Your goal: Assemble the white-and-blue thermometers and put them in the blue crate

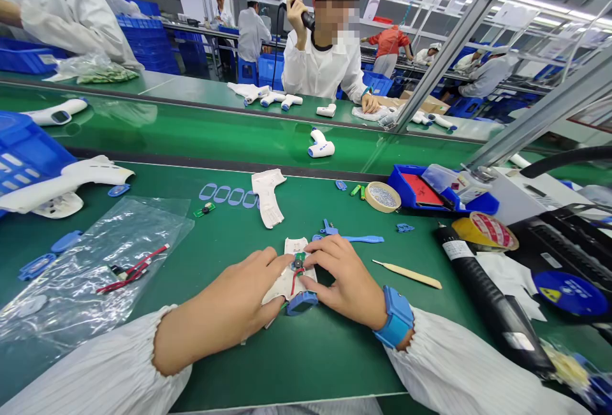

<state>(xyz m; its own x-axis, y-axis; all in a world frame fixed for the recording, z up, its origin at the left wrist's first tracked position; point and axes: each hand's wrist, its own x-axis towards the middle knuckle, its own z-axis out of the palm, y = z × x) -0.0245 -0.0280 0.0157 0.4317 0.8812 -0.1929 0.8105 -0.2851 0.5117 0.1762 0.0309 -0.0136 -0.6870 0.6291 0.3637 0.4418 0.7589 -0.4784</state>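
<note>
A white plastic casing half point(282, 284) lies low over the green bench between my hands, its inner side up. Inside it sit a small green circuit board point(299, 259) with a dark round part and a red wire point(294, 282). A blue oval frame point(302, 303) is at its near end. My left hand point(239, 287) grips the casing along its left side, thumb at the lower edge. My right hand point(339, 281), with a blue wristband point(396, 317), closes on its right side, fingertips by the board. Beyond it lies another white casing half point(268, 197).
At left are a clear plastic bag point(157, 224) with red-wired parts on it and a blue basket point(29, 153). A cream pointed tool point(411, 275), a black electric screwdriver point(492, 300), a round screw dish point(382, 197) and a blue tray point(482, 201) lie at right. A co-worker point(318, 61) sits opposite.
</note>
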